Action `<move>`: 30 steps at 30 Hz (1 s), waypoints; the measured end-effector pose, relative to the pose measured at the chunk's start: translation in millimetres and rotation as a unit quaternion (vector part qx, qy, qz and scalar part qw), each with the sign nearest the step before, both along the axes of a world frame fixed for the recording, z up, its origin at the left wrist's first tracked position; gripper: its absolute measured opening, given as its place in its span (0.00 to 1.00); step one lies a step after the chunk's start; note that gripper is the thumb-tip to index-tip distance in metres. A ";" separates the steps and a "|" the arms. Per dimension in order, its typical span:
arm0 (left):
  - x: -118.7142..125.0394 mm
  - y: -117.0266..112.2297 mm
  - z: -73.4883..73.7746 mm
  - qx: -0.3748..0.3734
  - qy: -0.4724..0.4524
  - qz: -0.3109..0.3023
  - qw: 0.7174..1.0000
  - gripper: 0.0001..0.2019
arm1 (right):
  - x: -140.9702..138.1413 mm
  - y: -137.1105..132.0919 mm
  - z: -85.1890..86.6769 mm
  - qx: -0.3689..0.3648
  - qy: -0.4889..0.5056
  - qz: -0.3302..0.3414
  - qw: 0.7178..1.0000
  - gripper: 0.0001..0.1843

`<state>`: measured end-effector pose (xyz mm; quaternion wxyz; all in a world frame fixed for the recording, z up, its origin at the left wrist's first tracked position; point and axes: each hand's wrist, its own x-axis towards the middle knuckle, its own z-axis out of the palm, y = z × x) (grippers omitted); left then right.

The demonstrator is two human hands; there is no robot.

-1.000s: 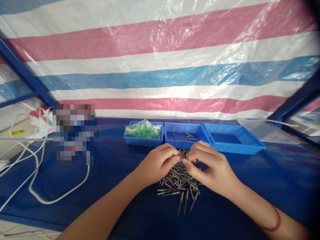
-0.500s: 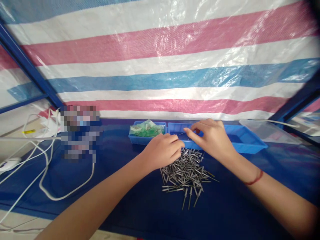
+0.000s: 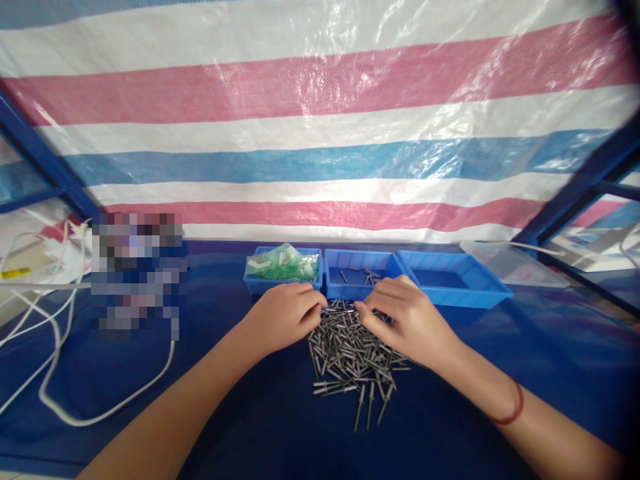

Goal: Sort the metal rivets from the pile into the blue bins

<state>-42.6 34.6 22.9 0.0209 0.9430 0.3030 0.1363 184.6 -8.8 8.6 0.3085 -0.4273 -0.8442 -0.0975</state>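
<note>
left grip (image 3: 287, 317) and right grip (image 3: 407, 319) flank the heaped metal rivets (image 3: 350, 350) at close reach, fingers curled inward; whether either pinches one cannot be told. just beyond the right grip, a blue bin (image 3: 343, 292) pens in a few loose rivets (image 3: 371, 275) against scattering.

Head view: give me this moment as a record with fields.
Centre: loose pile of grey metal rivets on glossy blue table
Left: bare left hand at the pile's far-left edge; grip unclear
Right: bare right hand over the pile's right side; grip unclear
Behind, left: blue plastic bin with green-and-clear plastic bag
Behind, middle: second blue bin with few rivets
</note>
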 end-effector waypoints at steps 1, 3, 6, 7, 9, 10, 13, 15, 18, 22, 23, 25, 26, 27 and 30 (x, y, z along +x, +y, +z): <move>-0.2 -0.4 -0.3 -0.014 0.000 0.006 1.000 0.09 | 0.0 -1.0 -0.1 -0.004 -0.003 0.005 1.000 0.19; 0.8 -1.4 -3.0 -0.039 -0.006 0.021 0.999 0.09 | -1.8 -4.5 0.8 -0.011 -0.003 0.015 1.000 0.19; 4.5 -2.2 -9.4 -0.062 -0.010 0.031 0.998 0.10 | -7.5 -11.7 3.3 -0.019 0.008 0.038 0.999 0.18; 5.8 -2.0 -11.3 -0.066 -0.005 0.029 0.997 0.10 | -9.5 -13.9 3.9 -0.021 0.010 0.047 0.999 0.18; 8.1 -1.4 -14.3 -0.074 0.008 0.024 0.997 0.12 | -12.6 -17.1 4.3 -0.023 0.010 0.062 0.998 0.18; 8.9 -1.1 -15.2 -0.078 0.014 0.023 0.997 0.13 | -13.7 -18.0 4.0 -0.026 0.007 0.068 0.997 0.17; 10.4 -0.6 -16.7 -0.087 0.019 0.028 0.996 0.13 | -15.0 -17.9 1.6 -0.034 -0.002 0.075 0.997 0.17; 11.1 -0.9 -17.9 -0.092 0.007 0.034 0.995 0.12 | -15.0 -16.7 -0.1 -0.041 -0.005 0.076 0.996 0.17; 13.3 -1.8 -21.2 -0.093 -0.013 0.044 0.995 0.11 | -15.1 -14.9 -1.7 -0.056 -0.011 0.074 0.996 0.17; 17.4 -3.2 -26.4 -0.072 -0.010 0.049 0.996 0.10 | -15.7 -12.8 -4.5 -0.082 -0.025 0.061 0.994 0.17; 18.2 -3.6 -27.4 -0.060 -0.005 0.048 0.997 0.10 | -15.9 -12.1 -6.0 -0.089 -0.027 0.060 0.994 0.17; 19.1 -4.8 -28.7 -0.032 0.007 0.050 0.998 0.11 | -16.4 -10.4 -9.7 -0.103 -0.031 0.062 0.992 0.16; 19.2 -5.4 -29.0 -0.019 0.015 0.051 0.998 0.11 | -16.6 -9.6 -11.7 -0.108 -0.032 0.062 0.992 0.16; 19.1 -5.9 -28.9 -0.006 0.021 0.053 0.998 0.11 | -16.8 -8.7 -13.7 -0.111 -0.031 0.059 0.992 0.16; 18.3 -6.9 -27.1 0.020 0.019 0.057 0.998 0.12 | -16.1 -6.7 -18.2 -0.107 -0.001 0.034 0.994 0.12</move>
